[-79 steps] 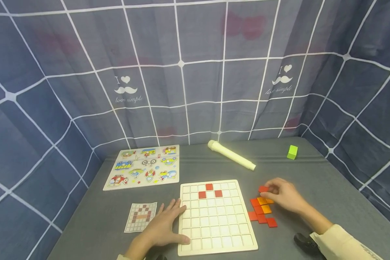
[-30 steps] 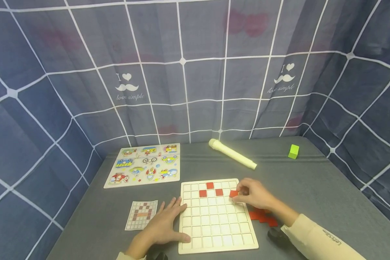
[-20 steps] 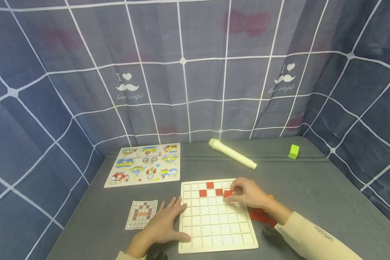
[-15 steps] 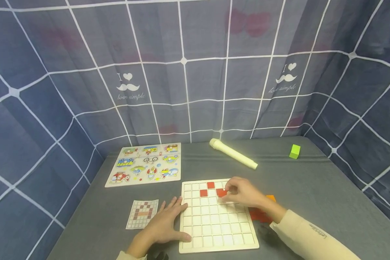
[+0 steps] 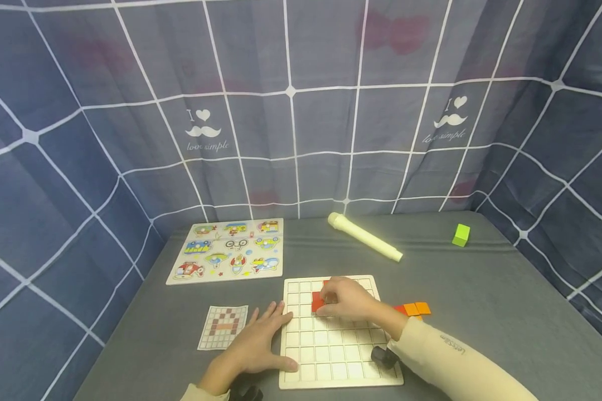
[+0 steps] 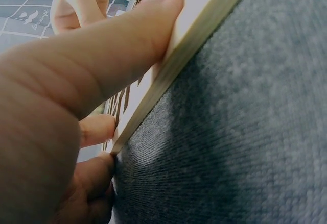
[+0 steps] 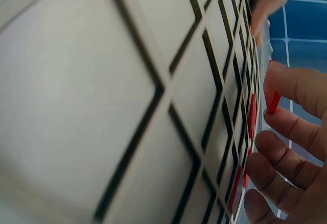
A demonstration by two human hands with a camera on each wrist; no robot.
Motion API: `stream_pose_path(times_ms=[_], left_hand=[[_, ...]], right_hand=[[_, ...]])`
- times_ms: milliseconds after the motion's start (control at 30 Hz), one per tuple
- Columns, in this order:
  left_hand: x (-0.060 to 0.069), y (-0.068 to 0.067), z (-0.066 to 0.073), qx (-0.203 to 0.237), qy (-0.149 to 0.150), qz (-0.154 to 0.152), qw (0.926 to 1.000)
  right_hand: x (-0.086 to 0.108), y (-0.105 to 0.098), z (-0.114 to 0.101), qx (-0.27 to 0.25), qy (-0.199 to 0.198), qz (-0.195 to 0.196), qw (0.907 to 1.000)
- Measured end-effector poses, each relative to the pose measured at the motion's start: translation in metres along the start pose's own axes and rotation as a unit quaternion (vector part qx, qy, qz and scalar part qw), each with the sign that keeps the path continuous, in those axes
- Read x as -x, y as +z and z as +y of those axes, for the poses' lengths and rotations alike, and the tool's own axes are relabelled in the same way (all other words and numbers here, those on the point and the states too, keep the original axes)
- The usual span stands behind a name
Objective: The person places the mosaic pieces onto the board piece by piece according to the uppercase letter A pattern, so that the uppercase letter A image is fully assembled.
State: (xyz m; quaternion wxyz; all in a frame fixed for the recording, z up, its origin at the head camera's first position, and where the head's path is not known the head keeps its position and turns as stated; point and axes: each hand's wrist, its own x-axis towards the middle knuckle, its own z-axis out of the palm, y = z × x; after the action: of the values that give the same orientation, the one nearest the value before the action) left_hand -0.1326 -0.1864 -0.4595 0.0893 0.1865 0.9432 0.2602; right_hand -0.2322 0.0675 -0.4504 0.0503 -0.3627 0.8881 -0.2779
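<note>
A pale wooden grid board (image 5: 341,376) lies on the dark table, with red squares in its upper cells, partly hidden by the right hand. My left hand (image 5: 261,342) rests spread at the board's left edge, thumb and fingertips touching it; the left wrist view shows the thumb (image 6: 127,40) on the board's rim. My right hand (image 5: 348,301) pinches a red tile (image 5: 318,306) over the upper left part of the grid. In the right wrist view that red tile (image 7: 273,89) is between thumb and finger, held off the board's surface.
A printed pattern card (image 5: 223,328) lies left of the board. Behind are a vehicle puzzle (image 5: 231,250), a pale yellow stick (image 5: 365,236) and a green block (image 5: 461,235). Orange tiles (image 5: 422,308) and a red one show right of the board, partly behind the right forearm.
My right hand picked up a red tile from the loose tiles and carried it left across the upper board. The left hand has stayed at the board's edge, and the head view has shifted slightly.
</note>
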Motion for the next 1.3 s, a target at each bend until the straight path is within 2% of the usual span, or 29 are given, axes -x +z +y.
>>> stream_pose_path(times_ms=[200, 567, 967, 1300], left_hand=[[0.001, 0.001, 0.003, -0.001, 0.009, 0.001, 1.0000], [0.001, 0.001, 0.004, -0.002, 0.010, 0.003, 0.9999], [0.001, 0.000, 0.003, -0.005, 0.005, 0.004, 1.0000], [0.001, -0.001, 0.003, -0.002, 0.003, 0.001, 1.0000]], right_hand=[[-0.006, 0.010, -0.009, 0.027, -0.015, 0.000, 0.9995], [-0.008, 0.017, -0.014, 0.074, -0.012, 0.003, 0.9972], [-0.009, 0.018, -0.020, 0.075, -0.007, -0.005, 0.9971], [-0.010, 0.021, -0.021, 0.076, -0.006, 0.011, 0.9970]])
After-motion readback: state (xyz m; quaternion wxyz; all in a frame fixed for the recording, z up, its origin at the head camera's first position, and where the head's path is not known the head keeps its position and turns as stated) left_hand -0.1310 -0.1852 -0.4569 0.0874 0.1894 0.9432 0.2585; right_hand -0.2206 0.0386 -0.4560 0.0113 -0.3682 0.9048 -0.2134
